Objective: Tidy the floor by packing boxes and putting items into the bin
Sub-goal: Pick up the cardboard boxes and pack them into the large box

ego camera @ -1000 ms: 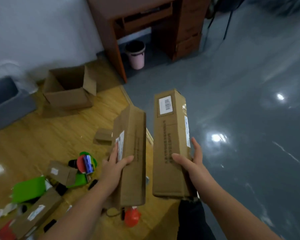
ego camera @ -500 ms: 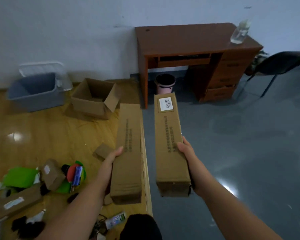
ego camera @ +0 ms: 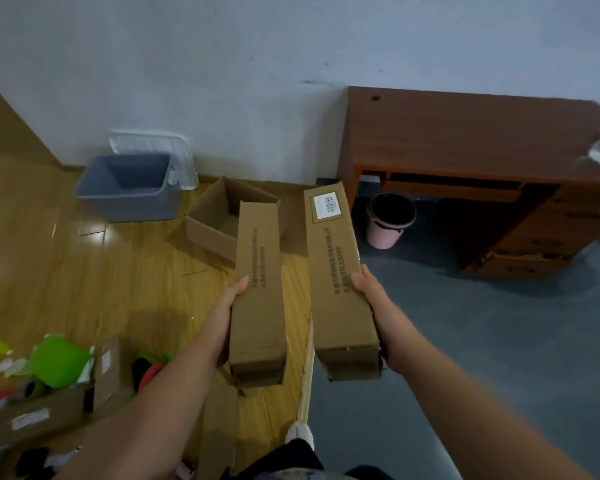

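The left box and right box bore unreadable lettering; a barcode label sat beyond the right hand.

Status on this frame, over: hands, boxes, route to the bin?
Left hand grips plain long box; right hand grips barcode-labelled long box. Both held off the floor. Grey bin ahead left, open carton right of it.
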Available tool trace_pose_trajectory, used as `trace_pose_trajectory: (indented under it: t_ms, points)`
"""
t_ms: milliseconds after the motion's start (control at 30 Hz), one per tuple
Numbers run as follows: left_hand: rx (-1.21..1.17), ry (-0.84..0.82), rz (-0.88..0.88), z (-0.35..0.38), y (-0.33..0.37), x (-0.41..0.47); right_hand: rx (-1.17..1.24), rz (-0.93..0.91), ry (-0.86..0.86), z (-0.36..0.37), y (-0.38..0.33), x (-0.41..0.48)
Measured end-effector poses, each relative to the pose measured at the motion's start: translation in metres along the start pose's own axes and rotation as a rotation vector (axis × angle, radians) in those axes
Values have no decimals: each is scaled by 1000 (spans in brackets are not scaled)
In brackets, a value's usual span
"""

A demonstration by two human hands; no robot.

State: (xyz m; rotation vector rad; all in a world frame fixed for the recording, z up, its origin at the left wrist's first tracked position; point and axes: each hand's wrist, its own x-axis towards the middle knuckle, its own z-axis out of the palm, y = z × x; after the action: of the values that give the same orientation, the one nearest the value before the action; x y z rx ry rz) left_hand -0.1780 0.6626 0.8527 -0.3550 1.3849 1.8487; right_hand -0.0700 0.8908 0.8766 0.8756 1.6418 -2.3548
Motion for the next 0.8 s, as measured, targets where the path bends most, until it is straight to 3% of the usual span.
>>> trace_pose_trajectory:
  t_ms: [500,800]
  points:
    - [-109,263,112,55,172,264,-178,170,-194,-14,-175,350]
    - [-200,370,127,14,240,362,-277,327,-336,45,-225,507]
